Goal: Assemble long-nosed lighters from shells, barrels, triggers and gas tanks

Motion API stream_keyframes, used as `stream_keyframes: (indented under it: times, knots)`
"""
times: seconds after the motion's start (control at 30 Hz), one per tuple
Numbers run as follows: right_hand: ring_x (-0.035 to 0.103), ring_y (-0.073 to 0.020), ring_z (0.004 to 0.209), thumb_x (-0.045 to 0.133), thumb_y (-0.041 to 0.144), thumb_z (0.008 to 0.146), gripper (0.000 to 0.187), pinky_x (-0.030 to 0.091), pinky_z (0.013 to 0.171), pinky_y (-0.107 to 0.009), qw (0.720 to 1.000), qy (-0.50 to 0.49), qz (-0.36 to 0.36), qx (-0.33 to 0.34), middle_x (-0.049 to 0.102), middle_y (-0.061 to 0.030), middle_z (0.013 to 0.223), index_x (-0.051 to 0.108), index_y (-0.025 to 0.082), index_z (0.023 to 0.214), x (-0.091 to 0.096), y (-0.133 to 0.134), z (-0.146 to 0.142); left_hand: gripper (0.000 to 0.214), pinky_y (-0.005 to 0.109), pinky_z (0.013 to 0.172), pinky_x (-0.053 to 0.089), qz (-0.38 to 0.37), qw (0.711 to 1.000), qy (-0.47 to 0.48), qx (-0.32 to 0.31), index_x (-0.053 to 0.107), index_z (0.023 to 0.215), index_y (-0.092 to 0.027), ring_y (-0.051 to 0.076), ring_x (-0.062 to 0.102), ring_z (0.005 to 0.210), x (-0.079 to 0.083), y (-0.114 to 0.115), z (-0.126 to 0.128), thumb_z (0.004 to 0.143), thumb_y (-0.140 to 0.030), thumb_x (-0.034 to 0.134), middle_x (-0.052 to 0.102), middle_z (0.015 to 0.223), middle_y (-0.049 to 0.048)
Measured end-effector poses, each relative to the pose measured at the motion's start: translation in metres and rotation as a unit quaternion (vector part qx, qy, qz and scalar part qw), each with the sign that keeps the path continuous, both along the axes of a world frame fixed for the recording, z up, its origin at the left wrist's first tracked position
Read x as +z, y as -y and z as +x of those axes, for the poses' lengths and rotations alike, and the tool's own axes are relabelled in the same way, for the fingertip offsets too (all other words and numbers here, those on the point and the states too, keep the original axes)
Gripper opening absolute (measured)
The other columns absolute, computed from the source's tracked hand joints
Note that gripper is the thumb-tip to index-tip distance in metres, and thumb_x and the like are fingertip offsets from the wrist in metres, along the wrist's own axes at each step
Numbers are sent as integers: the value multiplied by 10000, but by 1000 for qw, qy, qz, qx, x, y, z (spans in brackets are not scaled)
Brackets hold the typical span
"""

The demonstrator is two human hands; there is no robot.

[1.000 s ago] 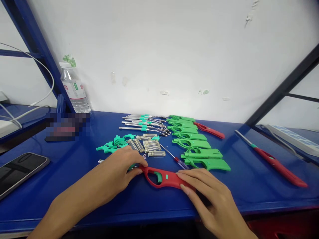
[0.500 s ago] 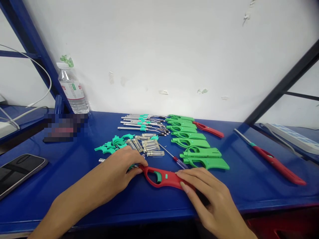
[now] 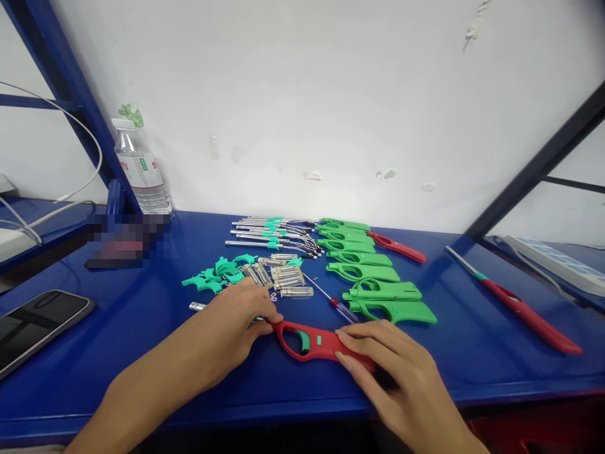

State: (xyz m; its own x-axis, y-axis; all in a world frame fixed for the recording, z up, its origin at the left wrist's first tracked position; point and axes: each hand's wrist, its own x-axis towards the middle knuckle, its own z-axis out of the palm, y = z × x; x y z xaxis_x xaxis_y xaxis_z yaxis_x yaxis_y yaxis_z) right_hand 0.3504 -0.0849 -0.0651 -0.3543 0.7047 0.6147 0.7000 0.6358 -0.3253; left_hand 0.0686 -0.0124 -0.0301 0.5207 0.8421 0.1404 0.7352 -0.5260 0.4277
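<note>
A red gas lighter [image 3: 326, 345] with a green trigger lies near the table's front edge, its metal tube partly hidden behind my left hand [image 3: 246, 315]. That hand pinches the lighter's neck between thumb and fingers. My right hand [image 3: 397, 366] grips the handle's other end, fingers on top and thumb along the near side. Just beyond are a purple-handled screwdriver [image 3: 343, 309], several clear fuel tanks [image 3: 288, 277] and a pile of green triggers [image 3: 222, 271]. Several green lighter shells [image 3: 382, 290] lie in a column behind my right hand.
Metal lighter tubes with wires [image 3: 265, 233] lie at the back. A red lighter shell [image 3: 397, 246] is beside the green ones; another red lighter [image 3: 524, 312] lies at the right. A phone [image 3: 42, 325] and a water bottle [image 3: 142, 170] stand on the left, a power strip [image 3: 558, 261] at the right.
My right thumb has shifted slightly along the red lighter's handle. The lighter is tilted a little more, with both hands still holding it; the view has moved slightly.
</note>
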Motion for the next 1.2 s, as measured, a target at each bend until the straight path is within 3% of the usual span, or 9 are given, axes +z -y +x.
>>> stream_keyframes:
  times: [0.27, 0.47, 0.57, 0.63, 0.7, 0.83, 0.93, 1.07, 1.2]
  knots:
    - [728, -196, 921, 732, 245, 1018, 36, 596, 817, -324, 999, -14, -39, 17, 762, -38, 1054, 736, 236, 1052, 5, 0, 1, 283, 336, 809, 449, 31, 999, -11, 24, 799, 843, -239, 225, 623, 847, -25, 10, 6, 954, -85, 590, 712, 855, 25]
    - [738, -204, 922, 725, 295, 1024, 51, 605, 809, -318, 999, -13, -42, 18, 770, -37, 1045, 738, 246, 1034, 4, -1, 2, 287, 341, 770, 493, 22, 997, -65, -31, 826, 926, -291, 249, 672, 924, 8, 19, 1, 942, -103, 608, 763, 990, 24]
    - [740, -205, 924, 720, 305, 1028, 67, 604, 805, -313, 999, -12, -41, 19, 772, -41, 1046, 743, 243, 1032, 5, -1, 2, 361, 395, 833, 568, 41, 996, -70, 32, 798, 1220, -326, 310, 724, 1069, 24, 27, -12, 925, -153, 682, 763, 1213, 56]
    - [739, -209, 913, 714, 308, 1031, 78, 601, 795, -315, 999, -10, -40, 17, 773, -46, 1041, 744, 238, 1018, 7, -1, 1, 375, 471, 891, 590, 56, 991, -96, 76, 773, 1292, -296, 383, 717, 1162, 27, 28, -23, 923, -240, 728, 757, 1300, 94]
    - [737, -210, 902, 709, 311, 1034, 83, 600, 785, -316, 999, -8, -43, 15, 774, -46, 1036, 745, 239, 1013, 7, -1, 1, 394, 501, 906, 598, 43, 988, -122, 87, 767, 1296, -274, 403, 723, 1172, 24, 26, -32, 903, -242, 745, 768, 1290, 106]
    - [740, -212, 918, 715, 307, 1029, 68, 608, 792, -313, 999, -13, -48, 13, 772, -47, 1043, 738, 243, 1023, 5, -1, 2, 271, 449, 902, 571, 9, 992, -123, 35, 782, 1145, -292, 327, 734, 1093, 14, 18, -37, 938, -158, 671, 771, 1188, 59]
    - [747, -219, 931, 735, 306, 1013, 70, 617, 809, -322, 999, -11, -32, 7, 773, -51, 1055, 720, 242, 1036, 2, -1, 2, 275, 375, 872, 517, 39, 994, -101, -6, 753, 1031, -276, 269, 696, 1058, 16, 18, -31, 947, -58, 609, 738, 1126, 32]
    - [757, -229, 943, 774, 357, 984, 179, 627, 818, -329, 1000, -3, -19, 1, 773, -54, 1068, 691, 243, 1095, 0, -1, 2, 251, 341, 920, 462, 63, 996, -65, -25, 682, 1072, -255, 232, 659, 1060, 19, 23, -26, 990, -43, 576, 710, 1143, 23]
    - [765, -215, 943, 727, 347, 1019, 141, 629, 815, -310, 1000, -4, -10, -3, 776, -48, 1059, 680, 244, 1103, 0, -2, 3, 208, 343, 776, 445, 45, 995, -85, -19, 641, 1029, -260, 245, 676, 920, 13, 20, -19, 1009, -74, 550, 722, 997, 13]
